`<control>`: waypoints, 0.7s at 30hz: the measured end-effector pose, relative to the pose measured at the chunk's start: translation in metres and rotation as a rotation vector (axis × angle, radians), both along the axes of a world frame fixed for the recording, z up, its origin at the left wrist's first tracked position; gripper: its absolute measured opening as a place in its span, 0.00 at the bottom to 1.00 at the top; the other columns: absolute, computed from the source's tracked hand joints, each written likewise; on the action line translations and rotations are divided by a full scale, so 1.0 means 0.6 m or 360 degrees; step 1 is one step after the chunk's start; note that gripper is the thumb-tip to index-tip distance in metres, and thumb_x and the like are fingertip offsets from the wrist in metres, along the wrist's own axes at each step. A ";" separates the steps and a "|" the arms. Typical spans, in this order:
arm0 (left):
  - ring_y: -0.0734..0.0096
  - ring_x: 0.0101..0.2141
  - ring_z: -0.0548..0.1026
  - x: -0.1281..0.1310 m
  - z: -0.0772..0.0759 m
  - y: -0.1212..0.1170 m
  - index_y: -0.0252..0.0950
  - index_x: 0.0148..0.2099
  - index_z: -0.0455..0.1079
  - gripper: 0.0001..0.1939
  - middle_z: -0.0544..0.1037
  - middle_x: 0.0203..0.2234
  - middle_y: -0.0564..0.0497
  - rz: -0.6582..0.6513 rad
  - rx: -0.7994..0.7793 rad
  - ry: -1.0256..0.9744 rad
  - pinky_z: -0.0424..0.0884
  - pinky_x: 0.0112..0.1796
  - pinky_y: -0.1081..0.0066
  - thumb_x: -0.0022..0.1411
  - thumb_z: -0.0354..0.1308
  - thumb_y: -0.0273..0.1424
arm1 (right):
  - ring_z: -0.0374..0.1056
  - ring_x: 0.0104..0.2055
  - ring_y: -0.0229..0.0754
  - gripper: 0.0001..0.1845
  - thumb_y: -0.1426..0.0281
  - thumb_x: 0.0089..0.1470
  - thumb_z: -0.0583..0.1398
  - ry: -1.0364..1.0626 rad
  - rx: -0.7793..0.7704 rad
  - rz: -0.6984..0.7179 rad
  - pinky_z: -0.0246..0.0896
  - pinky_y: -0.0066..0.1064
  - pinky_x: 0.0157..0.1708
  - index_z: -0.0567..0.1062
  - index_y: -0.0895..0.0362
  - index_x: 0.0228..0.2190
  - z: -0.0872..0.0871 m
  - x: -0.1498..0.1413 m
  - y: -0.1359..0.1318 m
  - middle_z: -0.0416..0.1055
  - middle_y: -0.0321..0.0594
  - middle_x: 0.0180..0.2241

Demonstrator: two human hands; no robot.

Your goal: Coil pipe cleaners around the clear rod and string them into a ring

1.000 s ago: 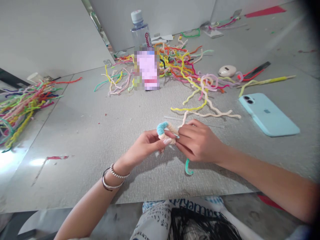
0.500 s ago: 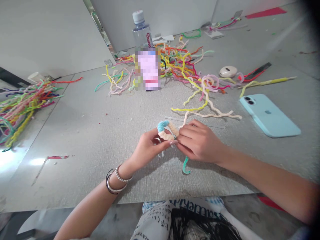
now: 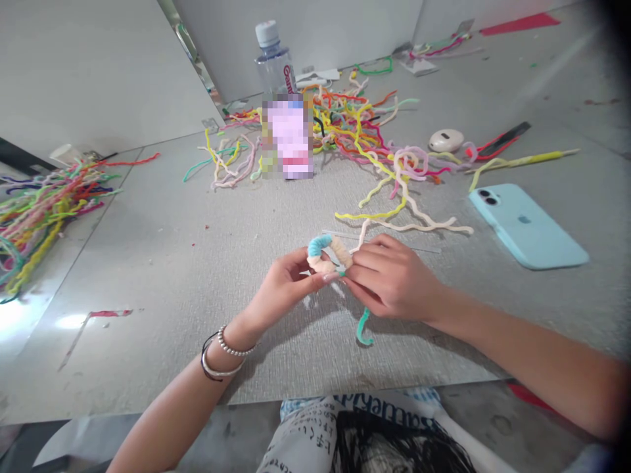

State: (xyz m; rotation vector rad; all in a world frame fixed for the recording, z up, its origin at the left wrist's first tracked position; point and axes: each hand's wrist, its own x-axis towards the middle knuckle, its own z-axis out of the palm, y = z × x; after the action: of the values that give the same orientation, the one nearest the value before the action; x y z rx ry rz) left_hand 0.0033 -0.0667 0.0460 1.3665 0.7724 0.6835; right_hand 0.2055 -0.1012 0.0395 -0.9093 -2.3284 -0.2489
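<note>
Between my two hands is a small ring of coiled pipe cleaner (image 3: 321, 248), cream with a light blue stretch at its upper left. My left hand (image 3: 286, 282) pinches the ring's lower left side between thumb and fingers. From the right, my right hand (image 3: 394, 276) closes on the ring's other side, its fingertips partly hidden. A green pipe cleaner end (image 3: 363, 328) hangs below my right hand and curls at the tip. One cream strand (image 3: 363, 230) sticks out above the right fingers.
A light blue phone (image 3: 532, 226) lies to the right, near a white oval case (image 3: 446, 140). Behind, a tangle of colourful pipe cleaners (image 3: 365, 125) surrounds a blurred upright screen (image 3: 290, 138) and a bottle (image 3: 275, 62). Another pipe cleaner bundle (image 3: 54, 217) lies at the left.
My left hand has shifted slightly left along the ring, and a bit of green now shows between the hands. The whole view has drifted slightly; both hands keep their grip.
</note>
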 end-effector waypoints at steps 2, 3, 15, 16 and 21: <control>0.80 0.25 0.61 -0.004 -0.003 0.000 0.35 0.38 0.71 0.11 0.68 0.26 0.55 -0.0108 -0.0094 -0.0036 0.60 0.26 0.79 0.57 0.66 0.35 | 0.59 0.27 0.40 0.17 0.73 0.61 0.53 -0.0010 0.0013 0.0010 0.51 0.34 0.34 0.73 0.59 0.22 -0.002 -0.001 -0.001 0.66 0.38 0.21; 0.79 0.25 0.61 -0.006 -0.006 0.001 0.35 0.40 0.72 0.12 0.67 0.26 0.55 -0.0172 -0.0140 -0.0066 0.60 0.26 0.78 0.58 0.66 0.37 | 0.59 0.27 0.40 0.18 0.73 0.61 0.53 -0.0013 0.0019 0.0014 0.51 0.34 0.34 0.73 0.59 0.21 -0.002 -0.002 -0.001 0.65 0.38 0.20; 0.75 0.27 0.64 -0.016 -0.015 -0.002 0.38 0.44 0.76 0.20 0.71 0.28 0.51 -0.0341 -0.0195 -0.0240 0.62 0.30 0.73 0.60 0.61 0.48 | 0.58 0.26 0.40 0.19 0.75 0.61 0.52 0.0009 0.0072 0.0031 0.52 0.34 0.32 0.72 0.58 0.20 0.003 0.000 -0.004 0.63 0.37 0.19; 0.75 0.27 0.64 -0.016 -0.015 -0.002 0.38 0.43 0.76 0.20 0.71 0.28 0.51 -0.0315 -0.0165 -0.0204 0.62 0.30 0.73 0.58 0.62 0.48 | 0.58 0.26 0.40 0.18 0.74 0.61 0.52 0.0008 0.0071 0.0038 0.51 0.34 0.32 0.72 0.58 0.20 0.002 -0.001 -0.004 0.64 0.37 0.20; 0.74 0.29 0.64 -0.013 -0.022 0.001 0.38 0.38 0.78 0.17 0.74 0.31 0.51 -0.0123 -0.0115 -0.0179 0.62 0.32 0.72 0.56 0.65 0.47 | 0.59 0.27 0.40 0.17 0.74 0.61 0.53 -0.0008 0.0052 0.0057 0.52 0.34 0.32 0.73 0.59 0.22 0.001 -0.002 -0.003 0.67 0.38 0.21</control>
State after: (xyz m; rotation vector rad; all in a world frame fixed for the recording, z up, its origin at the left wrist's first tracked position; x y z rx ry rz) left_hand -0.0047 -0.0663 0.0328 1.2748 0.6454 0.6599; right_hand 0.2044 -0.1028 0.0402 -0.8514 -2.3362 -0.2738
